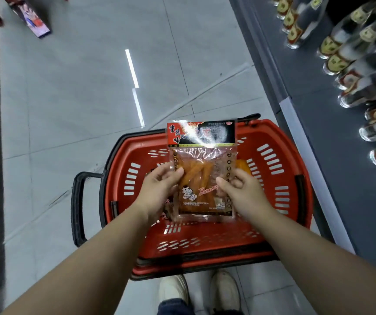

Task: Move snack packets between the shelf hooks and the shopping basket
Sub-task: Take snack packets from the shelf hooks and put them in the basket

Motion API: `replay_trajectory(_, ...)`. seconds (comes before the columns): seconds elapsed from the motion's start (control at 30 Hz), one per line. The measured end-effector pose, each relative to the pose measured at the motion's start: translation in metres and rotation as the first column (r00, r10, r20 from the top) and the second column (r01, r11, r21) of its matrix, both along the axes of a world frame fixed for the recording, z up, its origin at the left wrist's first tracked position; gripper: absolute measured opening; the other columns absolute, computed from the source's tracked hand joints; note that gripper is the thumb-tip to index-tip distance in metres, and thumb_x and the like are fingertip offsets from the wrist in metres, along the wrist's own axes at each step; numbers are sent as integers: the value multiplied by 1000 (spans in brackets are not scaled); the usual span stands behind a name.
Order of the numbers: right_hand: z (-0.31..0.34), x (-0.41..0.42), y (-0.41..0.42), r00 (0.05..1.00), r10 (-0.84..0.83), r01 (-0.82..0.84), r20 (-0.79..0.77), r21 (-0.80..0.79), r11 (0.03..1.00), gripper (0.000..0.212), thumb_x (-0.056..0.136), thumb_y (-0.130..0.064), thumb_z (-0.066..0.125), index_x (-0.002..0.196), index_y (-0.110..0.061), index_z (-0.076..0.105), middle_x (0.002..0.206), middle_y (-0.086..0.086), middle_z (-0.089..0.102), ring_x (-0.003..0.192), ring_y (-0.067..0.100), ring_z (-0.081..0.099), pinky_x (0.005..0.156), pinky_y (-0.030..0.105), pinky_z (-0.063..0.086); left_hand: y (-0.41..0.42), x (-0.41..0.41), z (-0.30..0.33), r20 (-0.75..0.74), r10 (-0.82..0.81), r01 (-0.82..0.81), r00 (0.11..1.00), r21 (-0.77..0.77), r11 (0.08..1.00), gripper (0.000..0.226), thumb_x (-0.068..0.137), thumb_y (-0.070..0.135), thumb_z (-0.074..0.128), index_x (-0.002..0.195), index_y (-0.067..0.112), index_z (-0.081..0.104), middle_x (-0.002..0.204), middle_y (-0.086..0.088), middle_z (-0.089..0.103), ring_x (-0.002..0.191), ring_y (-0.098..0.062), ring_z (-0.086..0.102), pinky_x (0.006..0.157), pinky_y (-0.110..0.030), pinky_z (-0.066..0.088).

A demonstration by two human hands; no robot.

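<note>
**Holding a packet over the basket**

Holding the packet by its two side edges, the person keeps it flat and face-up above the red basket in the lower centre of the frame. The left hand pinches the packet's left edge, thumb on top and fingers underneath. The right hand does the same on the right edge, so each grip is clamped on the packet. The red and black header card points toward the top of the frame and juts past the basket's far rim.

Inside the basket, part of another packet shows as an orange patch just right of the held one, and more wrapping peeks out beneath the left hand. The basket stands on the tiled floor, its black handle folded out toward the left. A shelf of bottles runs down the right side of the frame. No shelf hooks are in view, so I cannot tell which way this packet is travelling.

The risks look small but real. The film is glossy and slick, and pinches at the edges alone could slip if one hand lets go first. The packet would then swing and drop. Because the header overhangs the far rim, a careless release could leave it propped on the rim or sliding onto the floor.
</note>
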State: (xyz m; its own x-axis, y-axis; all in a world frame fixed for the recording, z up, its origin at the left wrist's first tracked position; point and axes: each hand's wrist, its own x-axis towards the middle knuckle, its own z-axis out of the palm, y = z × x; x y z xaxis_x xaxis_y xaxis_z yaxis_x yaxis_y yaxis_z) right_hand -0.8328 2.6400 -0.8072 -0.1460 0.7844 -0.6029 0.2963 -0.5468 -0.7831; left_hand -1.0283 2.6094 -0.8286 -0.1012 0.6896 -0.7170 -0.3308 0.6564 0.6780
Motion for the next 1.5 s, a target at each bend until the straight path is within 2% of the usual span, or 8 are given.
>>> replay_trajectory(0.13, 34, 4, 10, 995, -99, 99, -14, -4, 995, 10, 91, -16, 61, 101, -13, 59, 85, -2, 67, 59, -3, 64, 54, 8, 48, 19, -6, 48, -98, -122, 130, 988, 83, 988, 29, 89, 16, 64, 115, 4, 64, 68, 4, 67, 58, -11, 60, 63, -30, 48)
replay_trajectory(0.3, 89, 14, 23, 983, -183, 184, -25, 27, 983, 17, 89, -22, 64, 73, -18, 62, 78, -2, 70, 75, 14, 67, 78, 34, 51, 44, 0, 114, -161, -150, 171, 975, 123, 978, 27, 82, 18, 72, 106, 7, 68, 89, -11, 74, 74, -25, 72, 59, -33, 55)
replay_trajectory(0.43, 149, 31, 30, 979, -205, 206, -19, 90, 974, 30, 87, -26, 67, 62, -15, 53, 76, 19, 67, 70, 21, 62, 70, 34, 45, 60, 14, 182, -182, -183, 217, 966, 191, 957, 16, 82, 14, 72, 95, 7, 67, 73, -7, 73, 57, -22, 69, 52, -32, 55)
replay_trajectory(0.67, 312, 64, 61, 973, -177, 202, -147, 175, 964, 26, 91, -26, 61, 78, -3, 62, 78, 12, 70, 65, 20, 71, 52, 27, 55, 95, 35, 341, -295, -238, 336, 925, 348, 875, 10, 85, 17, 69, 93, 12, 70, 84, -5, 73, 79, -17, 70, 72, -34, 55)
replay_trajectory(0.87, 480, 82, 84, 967, -164, 231, -196, 392, 891, 7, 94, -11, 56, 94, -6, 51, 37, -8, 53, 33, 2, 53, 34, 14, 41, 119, 55, 509, -343, -206, 363, 917, 498, 787, 16, 89, 18, 64, 102, 10, 70, 83, -3, 72, 70, -10, 69, 64, -26, 53)
replay_trajectory(1.1, 627, 124, 80, 979, -178, 202, -100, 612, 764, 30, 88, -23, 65, 79, 4, 55, 70, 5, 52, 66, 15, 56, 69, 39, 57, 119, 97, 666, -402, -152, 393, 903, 629, 671, 10, 88, 21, 66, 95, 15, 70, 84, -3, 74, 78, -16, 71, 66, -27, 55)
replay_trajectory(1.27, 719, 150, 71, 976, -175, 212, -128, 729, 651, 29, 89, -25, 65, 80, 1, 57, 74, 9, 60, 47, -1, 59, 43, 13, 43, 111, 123, 751, -361, -120, 360, 925, 726, 586, 20, 86, 20, 70, 101, 7, 69, 87, -16, 59, 78, -26, 55, 66, -33, 51)
replay_trajectory(1.5, 776, 160, 59, 955, -276, 246, -108, 810, 532, 32, 76, -43, 71, 71, -14, 59, 87, 25, 66, 77, 27, 63, 73, 42, 48, 110, 140, 803, -315, -128, 334, 941, 786, 521, 12, 86, 19, 70, 96, 11, 70, 60, 4, 62, 54, -11, 54, 53, -25, 48)
